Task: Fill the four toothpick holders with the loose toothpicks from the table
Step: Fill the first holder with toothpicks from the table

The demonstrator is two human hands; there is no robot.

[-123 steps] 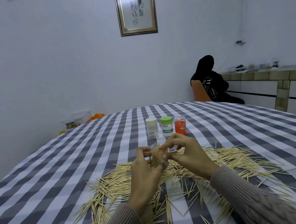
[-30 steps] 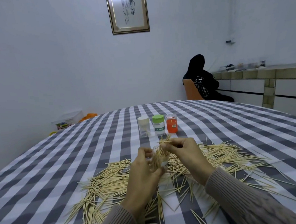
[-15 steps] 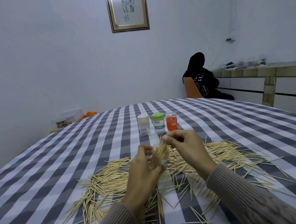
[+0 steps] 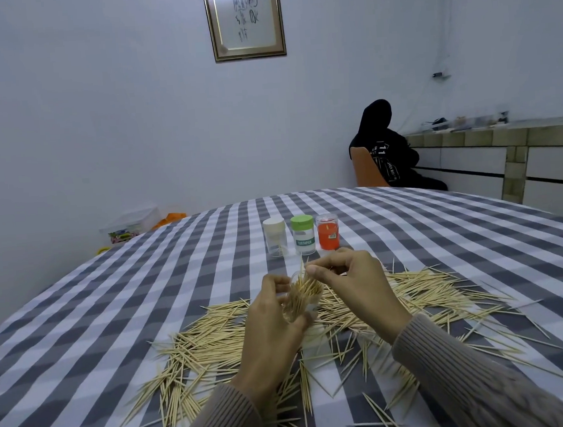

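Clear holder (image 4: 301, 300) mostly hidden behind left hand (image 4: 271, 327), which grips it above the loose toothpicks (image 4: 422, 293) on the checked tablecloth (image 4: 114, 325); fill level unclear. Right hand (image 4: 351, 285) pinches toothpicks at its mouth; count unreadable. White-cap holder (image 4: 275, 236), green-cap holder (image 4: 303, 234), orange holder (image 4: 328, 231) stand behind. Grips unchanged vs 0.5 s ago.

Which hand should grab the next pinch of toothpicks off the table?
Right. The left hand grips the clear holder, while the right hand only pinches toothpicks at its mouth, above the loose toothpicks.
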